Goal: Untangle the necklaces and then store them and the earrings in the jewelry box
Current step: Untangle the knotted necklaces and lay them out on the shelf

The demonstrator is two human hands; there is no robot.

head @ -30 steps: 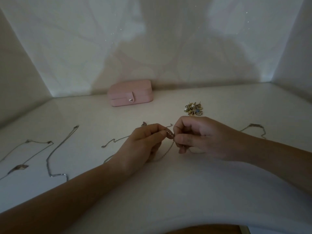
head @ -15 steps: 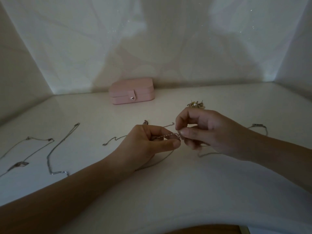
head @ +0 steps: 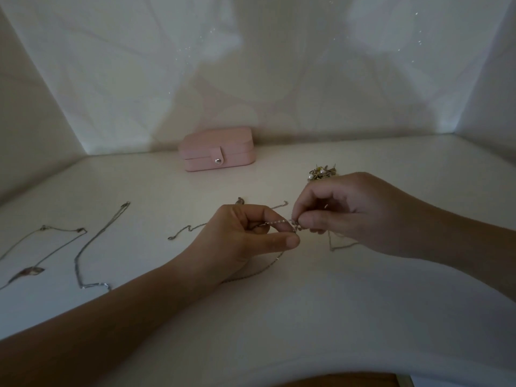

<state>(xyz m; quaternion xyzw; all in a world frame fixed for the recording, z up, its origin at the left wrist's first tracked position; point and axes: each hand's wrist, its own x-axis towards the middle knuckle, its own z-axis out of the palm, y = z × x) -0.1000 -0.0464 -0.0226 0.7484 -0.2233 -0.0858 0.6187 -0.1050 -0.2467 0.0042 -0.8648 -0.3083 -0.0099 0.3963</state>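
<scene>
Left hand, fingers curled, is seen pinching a beaded necklace; loose necklaces are laid on the worktop well to its left, and a shut pink jewelry box is set beyond it. The same necklace is pinched by the right hand just beside, with earrings heaped right behind its knuckles.

Head cam, fwd-down, close-up.
</scene>
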